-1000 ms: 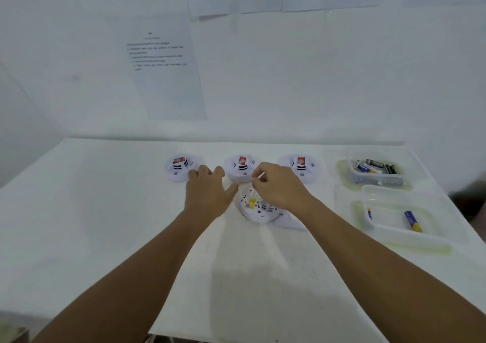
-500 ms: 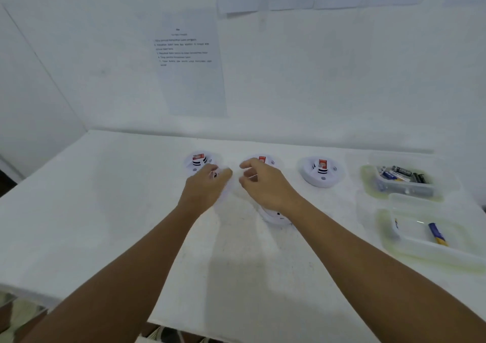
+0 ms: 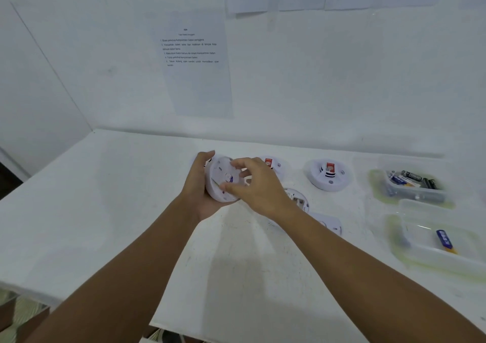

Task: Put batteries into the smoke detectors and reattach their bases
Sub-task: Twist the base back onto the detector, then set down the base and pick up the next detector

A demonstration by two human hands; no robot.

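Broadly, the white table (image 3: 110, 211) lies bare from its left edge to mid-scene. Above it, the left hand (image 3: 200, 187) cups a tilted smoke detector (image 3: 219, 182), underside toward the camera. The right hand (image 3: 259, 187), fingers curled, seems to pinch its rim. Two detectors (image 3: 327, 175) sit far right, beside battery tubs (image 3: 415, 187). The wall sheet (image 3: 193, 61) is unreadable.

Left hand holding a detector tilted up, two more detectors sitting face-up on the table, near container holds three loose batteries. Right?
Not quite. The head view shows one blue battery in the near container. The rest stands: left hand holds a detector, and two detectors sit on the table.
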